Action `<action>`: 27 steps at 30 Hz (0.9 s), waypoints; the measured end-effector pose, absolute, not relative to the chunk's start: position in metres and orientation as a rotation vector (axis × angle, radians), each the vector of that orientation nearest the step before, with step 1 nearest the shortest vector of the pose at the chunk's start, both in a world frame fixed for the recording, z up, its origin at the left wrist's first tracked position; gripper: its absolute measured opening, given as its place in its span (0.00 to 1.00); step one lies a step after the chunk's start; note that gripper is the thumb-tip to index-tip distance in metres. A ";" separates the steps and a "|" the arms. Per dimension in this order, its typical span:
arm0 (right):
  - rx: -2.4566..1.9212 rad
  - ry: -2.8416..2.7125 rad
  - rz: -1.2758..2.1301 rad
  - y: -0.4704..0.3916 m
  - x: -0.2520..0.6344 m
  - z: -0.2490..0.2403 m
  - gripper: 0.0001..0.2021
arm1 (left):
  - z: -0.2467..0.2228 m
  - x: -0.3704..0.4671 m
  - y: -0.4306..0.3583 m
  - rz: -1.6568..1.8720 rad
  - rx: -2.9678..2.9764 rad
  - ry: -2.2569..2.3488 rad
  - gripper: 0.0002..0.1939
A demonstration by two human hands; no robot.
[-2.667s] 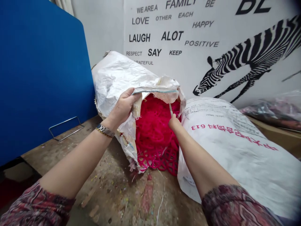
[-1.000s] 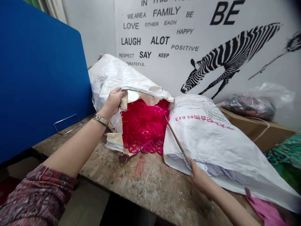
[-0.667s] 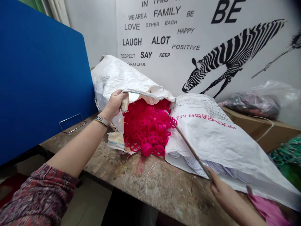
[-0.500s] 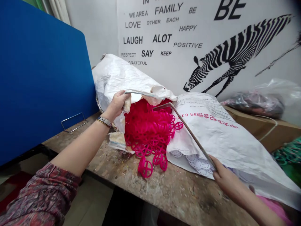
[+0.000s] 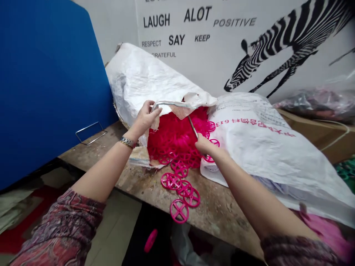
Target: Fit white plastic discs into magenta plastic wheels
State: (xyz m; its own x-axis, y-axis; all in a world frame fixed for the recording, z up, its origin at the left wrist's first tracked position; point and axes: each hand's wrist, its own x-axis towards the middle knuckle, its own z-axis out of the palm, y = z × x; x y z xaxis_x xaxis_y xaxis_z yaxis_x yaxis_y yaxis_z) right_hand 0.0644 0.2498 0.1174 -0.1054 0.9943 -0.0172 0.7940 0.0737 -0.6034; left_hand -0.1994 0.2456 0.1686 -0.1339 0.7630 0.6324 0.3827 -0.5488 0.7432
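Observation:
My left hand (image 5: 148, 116) is closed on the upper edge of the mouth of a white woven sack (image 5: 144, 77), lifting it. Pink plastic rings with crossed spokes (image 5: 177, 142) fill the mouth and spill onto the worktop. My right hand (image 5: 204, 144) grips a thin metal rod (image 5: 192, 123), whose far end is hidden among the rings inside the sack. One pink ring (image 5: 179, 211) lies at the worktop's front edge. Another pink ring (image 5: 151, 241) is in the air below that edge.
A second white sack with red print (image 5: 249, 125) lies to the right. At the left stands a blue panel (image 5: 50, 81) beside a wire stand (image 5: 91, 133). A cardboard box (image 5: 302, 127) and a plastic bag (image 5: 310, 103) sit at the back right. The worktop (image 5: 222, 207) is stained.
My right hand has moved forward and left, pushing the rod deeper into the sack. More rings have slid out towards the front edge, and one has dropped over it. My view has tilted down.

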 end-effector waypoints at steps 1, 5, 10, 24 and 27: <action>-1.806 -1.966 0.674 0.251 0.066 0.114 0.20 | 0.158 -0.198 0.234 1.755 1.965 1.360 0.22; -1.959 -1.995 0.706 0.240 0.091 0.098 0.23 | 0.101 -0.167 0.147 1.646 2.564 1.216 0.29; -2.029 -2.031 0.665 0.219 0.112 0.083 0.22 | 0.020 -0.118 0.044 0.691 2.995 0.848 0.33; -1.946 -2.209 0.430 0.218 0.130 0.063 0.31 | -0.010 -0.127 0.077 0.392 2.804 1.183 0.34; -1.916 -2.215 0.358 0.210 0.134 0.061 0.33 | -0.012 -0.128 0.087 0.431 2.782 1.186 0.31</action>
State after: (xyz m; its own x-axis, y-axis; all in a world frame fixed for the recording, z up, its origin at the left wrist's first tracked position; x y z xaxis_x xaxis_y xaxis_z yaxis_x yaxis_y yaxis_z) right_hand 0.1337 0.2104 0.0607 -0.1461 0.9892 -0.0134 0.9429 0.1352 -0.3043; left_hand -0.1278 0.0875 -0.0120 0.6597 0.7178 0.2227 0.6934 -0.6956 0.1879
